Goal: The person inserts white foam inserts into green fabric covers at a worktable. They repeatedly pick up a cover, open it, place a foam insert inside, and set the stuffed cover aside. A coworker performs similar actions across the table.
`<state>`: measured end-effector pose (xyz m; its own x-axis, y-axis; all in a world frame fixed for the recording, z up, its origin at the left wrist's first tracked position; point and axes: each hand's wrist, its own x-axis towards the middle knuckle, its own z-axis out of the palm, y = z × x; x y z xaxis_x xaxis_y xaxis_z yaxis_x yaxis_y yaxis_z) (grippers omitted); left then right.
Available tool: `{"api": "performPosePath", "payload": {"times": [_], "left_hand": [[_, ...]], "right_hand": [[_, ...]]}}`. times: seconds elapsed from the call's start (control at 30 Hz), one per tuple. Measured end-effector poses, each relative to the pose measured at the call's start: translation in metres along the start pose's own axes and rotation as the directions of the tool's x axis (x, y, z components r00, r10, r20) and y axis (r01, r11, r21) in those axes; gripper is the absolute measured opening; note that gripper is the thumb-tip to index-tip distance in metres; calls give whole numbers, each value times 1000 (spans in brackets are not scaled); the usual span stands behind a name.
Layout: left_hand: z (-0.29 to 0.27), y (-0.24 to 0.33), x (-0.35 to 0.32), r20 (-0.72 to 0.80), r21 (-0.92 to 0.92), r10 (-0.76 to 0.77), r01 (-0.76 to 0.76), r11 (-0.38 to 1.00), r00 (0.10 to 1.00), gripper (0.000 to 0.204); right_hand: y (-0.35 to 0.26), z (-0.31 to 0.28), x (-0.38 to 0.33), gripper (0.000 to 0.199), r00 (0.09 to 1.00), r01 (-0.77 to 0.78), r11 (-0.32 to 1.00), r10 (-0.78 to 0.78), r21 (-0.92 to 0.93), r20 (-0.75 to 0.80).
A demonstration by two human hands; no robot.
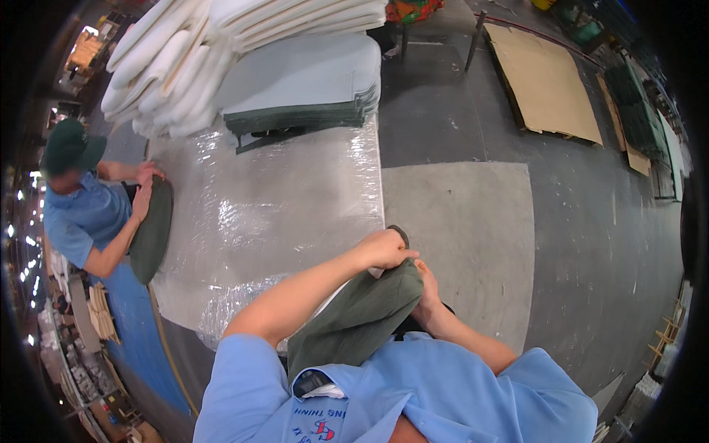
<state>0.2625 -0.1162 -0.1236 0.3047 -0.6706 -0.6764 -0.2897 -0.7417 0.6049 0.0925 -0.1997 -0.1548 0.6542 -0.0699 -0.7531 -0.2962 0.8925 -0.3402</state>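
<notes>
My left hand [385, 249] is curled closed on the narrow end of a dark green, soft fabric cover [354, 317], and my right hand [427, 289] grips the same end just beside it. The cover slants down against my chest, near the right edge of the broad table wrapped in clear, shiny film [258, 207]. Past that edge, the pale grey rectangular floor patch [480, 244] gives my right elbow room. At the table's far end, a stack of pale, green-edged panels [303, 74] and folded white padding [159, 81] limit my reach; a blue-shirted co-worker [88, 214] occupies the left edge.
</notes>
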Motion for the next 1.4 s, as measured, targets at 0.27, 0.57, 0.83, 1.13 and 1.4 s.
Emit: {"api": "performPosePath", "payload": {"times": [0.27, 0.57, 0.83, 1.13, 1.4], "left_hand": [[3, 6, 15, -27, 202, 40, -34, 979, 999, 62], [5, -6, 21, -85, 157, 24, -10, 988, 996, 57], [2, -18, 30, -83, 172, -2, 16, 985, 997, 29], [47, -89, -94, -286, -329, -259, 159, 931, 923, 57], [118, -114, -158, -582, -338, -379, 210, 917, 720, 43]], "right_hand": [[-14, 10, 33, 67, 967, -244, 965, 234, 96, 103], [12, -7, 79, 67, 989, -135, 987, 128, -87, -75], [9, -7, 82, 67, 973, -220, 960, 228, -173, 31], [-6, 29, 54, 67, 880, -409, 898, 435, -163, 190], [-2, -7, 71, 81, 846, -410, 885, 459, -219, 273]]}}
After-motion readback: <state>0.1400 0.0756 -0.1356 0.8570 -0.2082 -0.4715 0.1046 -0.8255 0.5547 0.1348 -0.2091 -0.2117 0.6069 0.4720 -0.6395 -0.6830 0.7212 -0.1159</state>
